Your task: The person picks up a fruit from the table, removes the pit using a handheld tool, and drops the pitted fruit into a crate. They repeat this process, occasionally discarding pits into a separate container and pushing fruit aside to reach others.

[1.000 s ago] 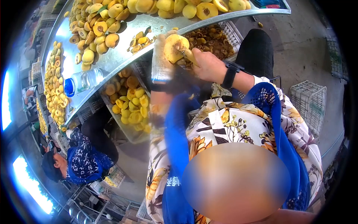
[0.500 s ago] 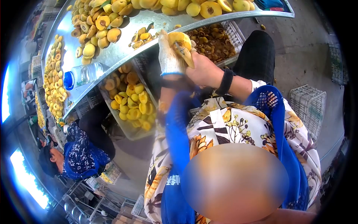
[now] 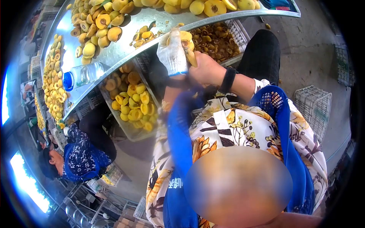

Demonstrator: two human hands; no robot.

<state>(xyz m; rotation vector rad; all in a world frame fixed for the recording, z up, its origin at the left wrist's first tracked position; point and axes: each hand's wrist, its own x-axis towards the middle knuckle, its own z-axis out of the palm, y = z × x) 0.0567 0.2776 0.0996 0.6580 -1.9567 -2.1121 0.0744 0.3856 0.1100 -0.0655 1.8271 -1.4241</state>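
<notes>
My left hand [image 3: 173,55], in a white glove with a blue cuff, is closed round a yellow peach half [image 3: 186,37] at the metal table's near edge. My bare right hand [image 3: 207,69] grips the yellowish handle of a small tool [image 3: 191,57], whose tip meets the fruit. Both hands are close together. Just beyond them, small fruit pieces [image 3: 146,35] lie on the table [image 3: 163,26]. Under the edge, a crate [image 3: 237,33] holds brown pits and scraps, and a bin [image 3: 149,133] to the left holds yellow peach halves.
Piles of peach halves [image 3: 103,21] cover parts of the table. A water bottle [image 3: 83,76] with a blue cap lies near its edge. A co-worker [image 3: 81,157] sits at the left. An upturned white crate [image 3: 313,108] stands on the floor at the right.
My left hand and the peach half have shifted slightly left, and the gloved hand has turned a little. My right hand remains beside it, still on the tool.
</notes>
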